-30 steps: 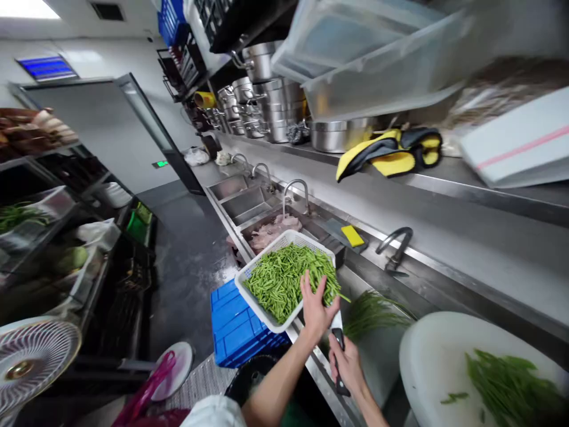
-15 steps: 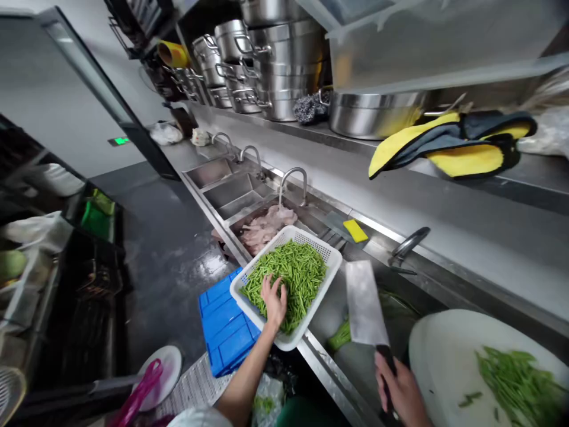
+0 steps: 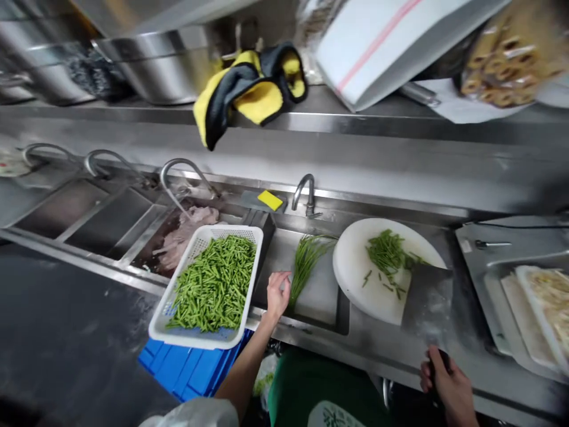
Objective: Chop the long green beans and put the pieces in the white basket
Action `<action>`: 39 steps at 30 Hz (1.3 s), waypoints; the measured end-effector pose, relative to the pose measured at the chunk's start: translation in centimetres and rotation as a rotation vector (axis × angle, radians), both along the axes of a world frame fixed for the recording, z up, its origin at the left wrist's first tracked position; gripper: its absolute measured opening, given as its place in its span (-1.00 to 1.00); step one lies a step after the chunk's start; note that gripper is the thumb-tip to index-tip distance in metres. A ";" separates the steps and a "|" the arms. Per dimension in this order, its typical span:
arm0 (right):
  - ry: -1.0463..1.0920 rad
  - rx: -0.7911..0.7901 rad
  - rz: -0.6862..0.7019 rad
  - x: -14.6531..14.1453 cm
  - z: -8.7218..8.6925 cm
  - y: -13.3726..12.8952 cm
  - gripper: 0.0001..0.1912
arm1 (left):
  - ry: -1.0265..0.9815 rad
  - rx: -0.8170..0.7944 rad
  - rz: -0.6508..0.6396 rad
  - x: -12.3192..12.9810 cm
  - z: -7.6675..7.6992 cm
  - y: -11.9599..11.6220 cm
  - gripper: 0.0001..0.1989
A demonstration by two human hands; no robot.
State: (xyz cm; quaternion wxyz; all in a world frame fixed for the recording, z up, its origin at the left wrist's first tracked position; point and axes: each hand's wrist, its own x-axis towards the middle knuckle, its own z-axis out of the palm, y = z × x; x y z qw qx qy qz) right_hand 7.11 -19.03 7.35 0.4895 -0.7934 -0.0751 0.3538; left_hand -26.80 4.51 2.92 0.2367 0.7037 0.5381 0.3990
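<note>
My right hand [image 3: 448, 379] grips the black handle of a cleaver [image 3: 429, 305], whose broad blade overlaps the right edge of a round white cutting board [image 3: 351, 267]. Cut green stalks [image 3: 386, 252] lie on that board. My left hand [image 3: 278, 293] is over the sink edge, between a white basket [image 3: 155, 323] and a bunch of long green stalks [image 3: 304, 264] in the sink. Its fingers are curled; whether they hold anything is too small to tell. Short cut green pieces [image 3: 213, 284] fill the basket.
Pale meat [image 3: 186, 234] lies in a sink under a running faucet [image 3: 178, 166]. A yellow sponge [image 3: 269, 200] is behind the basket. Yellow and black gloves [image 3: 258, 89] hang over the shelf edge [image 3: 333, 118]. A blue crate [image 3: 191, 367] is below the basket; a tray [image 3: 528, 296] stands at right.
The view has swung right. My left hand has left the cut pieces in the basket and moved right, its fingers now curled. The cleaver has moved from over the sink to the board's right side.
</note>
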 end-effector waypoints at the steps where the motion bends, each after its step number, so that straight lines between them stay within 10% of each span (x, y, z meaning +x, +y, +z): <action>1: 0.030 -0.002 -0.019 1.1 -0.4 -1.0 -0.39 | 0.009 -0.007 -0.036 1.5 0.0 0.3 -0.70; 10: 0.205 -0.033 -0.046 11.2 -3.7 -5.7 -0.38 | 0.104 -0.241 -0.320 16.3 -1.8 0.1 -0.78; 16: -0.116 -0.265 0.216 17.1 -4.2 -5.3 -0.49 | 0.086 -0.200 -0.345 22.8 1.0 -0.9 -0.78; 22: -0.858 -0.445 0.460 19.7 -3.8 -1.0 -0.45 | 0.079 -0.164 -0.249 21.9 7.1 -0.4 -0.71; 31: -0.951 -0.503 0.648 21.6 -7.2 5.7 -0.55 | -0.047 0.177 0.008 18.4 18.3 1.1 -0.78; 39: -0.984 -0.467 0.711 20.0 -6.7 7.8 -0.61 | -0.143 0.157 0.019 18.6 21.5 -1.2 -0.82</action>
